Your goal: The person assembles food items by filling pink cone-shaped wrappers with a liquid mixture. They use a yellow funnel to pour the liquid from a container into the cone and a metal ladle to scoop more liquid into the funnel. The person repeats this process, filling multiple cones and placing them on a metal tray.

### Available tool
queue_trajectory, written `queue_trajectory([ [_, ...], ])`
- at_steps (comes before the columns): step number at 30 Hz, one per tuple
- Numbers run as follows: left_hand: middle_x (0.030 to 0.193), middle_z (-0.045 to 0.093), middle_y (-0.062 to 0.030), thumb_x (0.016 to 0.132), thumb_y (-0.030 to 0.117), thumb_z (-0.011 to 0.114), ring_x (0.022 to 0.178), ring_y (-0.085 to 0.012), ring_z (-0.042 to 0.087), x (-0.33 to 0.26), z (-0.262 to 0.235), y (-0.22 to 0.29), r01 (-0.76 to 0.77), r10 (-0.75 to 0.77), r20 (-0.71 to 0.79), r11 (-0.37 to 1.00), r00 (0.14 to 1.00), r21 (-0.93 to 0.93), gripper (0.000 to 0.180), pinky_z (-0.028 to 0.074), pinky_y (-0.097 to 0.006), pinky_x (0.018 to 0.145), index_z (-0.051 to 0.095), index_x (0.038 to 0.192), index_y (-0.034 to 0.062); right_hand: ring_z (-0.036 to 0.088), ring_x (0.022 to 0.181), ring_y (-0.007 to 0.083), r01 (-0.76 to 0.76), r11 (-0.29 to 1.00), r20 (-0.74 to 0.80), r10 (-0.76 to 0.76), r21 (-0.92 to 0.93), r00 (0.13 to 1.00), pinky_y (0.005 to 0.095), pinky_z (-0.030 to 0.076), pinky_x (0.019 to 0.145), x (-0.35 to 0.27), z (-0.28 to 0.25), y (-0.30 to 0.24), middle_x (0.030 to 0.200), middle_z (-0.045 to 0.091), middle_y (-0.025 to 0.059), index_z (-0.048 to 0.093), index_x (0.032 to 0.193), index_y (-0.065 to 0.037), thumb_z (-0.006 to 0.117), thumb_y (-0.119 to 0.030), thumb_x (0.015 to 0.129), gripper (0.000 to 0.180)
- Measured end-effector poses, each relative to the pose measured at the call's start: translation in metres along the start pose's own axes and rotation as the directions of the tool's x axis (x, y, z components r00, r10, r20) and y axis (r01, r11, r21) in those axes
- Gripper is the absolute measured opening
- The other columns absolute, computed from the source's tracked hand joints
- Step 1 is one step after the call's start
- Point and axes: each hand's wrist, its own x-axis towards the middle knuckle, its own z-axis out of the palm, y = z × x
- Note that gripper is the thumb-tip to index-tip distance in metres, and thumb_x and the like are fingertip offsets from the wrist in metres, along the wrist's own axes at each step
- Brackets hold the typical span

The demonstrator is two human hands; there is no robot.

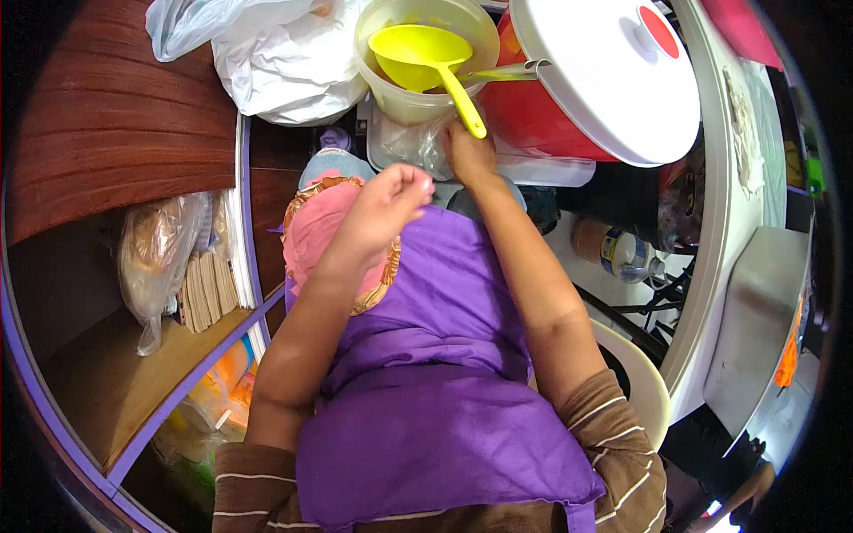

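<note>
Currently, the clear plastic bag (430, 147) is lying crumpled over the white tray (569, 171), just below the tub (402, 108). The right hand (471, 158) is reaching beside it; its fingertips are hiding, so grip cannot be told. The left hand (391, 200) is hovering above the lap, fingers curling narrowly; whether they are pinching anything cannot be told. Progress, judged: bag handling is seemingly under way, not finished. The yellow ladle (426, 55) is resting in the tub; no filled bag is showing near the hands.
</note>
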Motion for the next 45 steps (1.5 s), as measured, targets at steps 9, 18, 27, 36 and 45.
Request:
queue_trajectory([
  [9,0.104,0.050,-0.0181,0.088,0.031,0.043,0.094,-0.0289,0.052,0.097,0.031,-0.060,0.195,-0.368,-0.116,0.704,0.923,-0.683,0.037,0.041,-0.039,0.090,0.045,0.102,-0.0037,0.056,0.086,0.0365,-0.023,0.985,-0.103,0.041,0.171,0.994,0.0447,0.046,0.072,-0.015,-0.031,-0.004,0.095,0.058,0.0189,0.050,0.111,-0.007,0.045,-0.004,0.077,0.035],
  [18,0.102,0.052,-0.0198,0.092,0.026,0.033,0.098,-0.0333,0.052,0.153,0.019,-0.068,0.161,-0.336,0.034,0.359,0.941,-0.919,0.037,0.045,-0.041,0.085,0.041,0.106,-0.0075,0.053,0.071,0.0348,0.210,0.956,-0.166,-0.177,0.207,0.970,0.0390,0.045,0.063,-0.083,-0.095,-0.027,0.084,0.050,0.0178,0.050,0.114,-0.008,0.048,0.009,0.076,0.041],
  [27,0.092,0.059,-0.0110,0.086,0.006,0.046,0.079,-0.0182,0.059,0.065,0.007,-0.045,0.110,-0.043,0.164,0.895,0.986,-0.432,0.023,0.049,-0.030,0.071,0.049,0.108,0.0020,0.057,0.087,0.0320,0.044,0.875,0.381,-0.255,0.482,0.889,0.0378,0.045,0.077,-0.171,-0.133,-0.024,0.096,0.058,0.0177,0.051,0.112,-0.004,0.060,-0.009,0.075,0.038],
  [36,0.089,0.060,-0.0094,0.087,0.009,0.047,0.066,-0.0109,0.057,-0.042,0.011,-0.002,-0.117,0.153,0.327,0.985,0.933,-0.125,0.022,0.047,-0.023,0.063,0.051,0.106,-0.0005,0.057,0.091,0.0147,0.012,0.206,-0.009,-0.017,0.978,1.000,0.0271,0.044,0.080,-0.133,-0.138,-0.078,0.105,0.058,0.0145,0.043,0.120,0.004,0.061,-0.006,0.079,0.046],
  [45,0.090,0.059,-0.0102,0.088,0.014,0.048,0.072,-0.0109,0.059,-0.059,0.005,0.011,-0.100,0.102,0.452,0.995,0.886,-0.028,0.021,0.048,-0.022,0.066,0.050,0.105,0.0012,0.059,0.067,0.0101,-0.045,0.354,0.042,0.015,0.934,0.999,0.0206,0.047,0.062,-0.119,-0.151,-0.098,0.079,0.063,0.0111,0.041,0.119,0.008,0.063,0.005,0.072,0.053],
])
